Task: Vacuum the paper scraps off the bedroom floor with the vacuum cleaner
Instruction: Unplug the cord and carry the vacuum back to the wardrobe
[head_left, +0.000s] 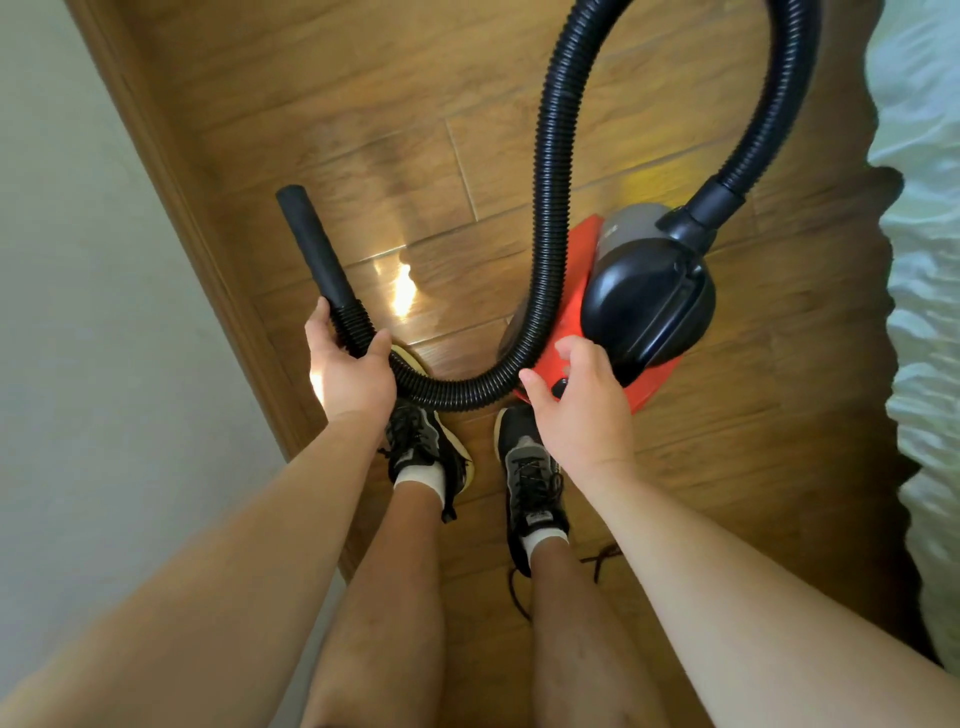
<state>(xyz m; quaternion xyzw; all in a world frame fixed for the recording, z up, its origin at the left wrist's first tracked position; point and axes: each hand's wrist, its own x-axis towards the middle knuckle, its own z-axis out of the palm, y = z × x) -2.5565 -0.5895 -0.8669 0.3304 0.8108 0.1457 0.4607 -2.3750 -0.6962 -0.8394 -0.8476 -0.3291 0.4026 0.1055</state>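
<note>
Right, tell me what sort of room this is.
Most likely a bedroom. White rumpled bedding runs along the right edge, beside a glossy wood-plank floor with a wooden skirting board against a pale wall. A red and black vacuum cleaner stands on the floor, so it looks domestic.
</note>
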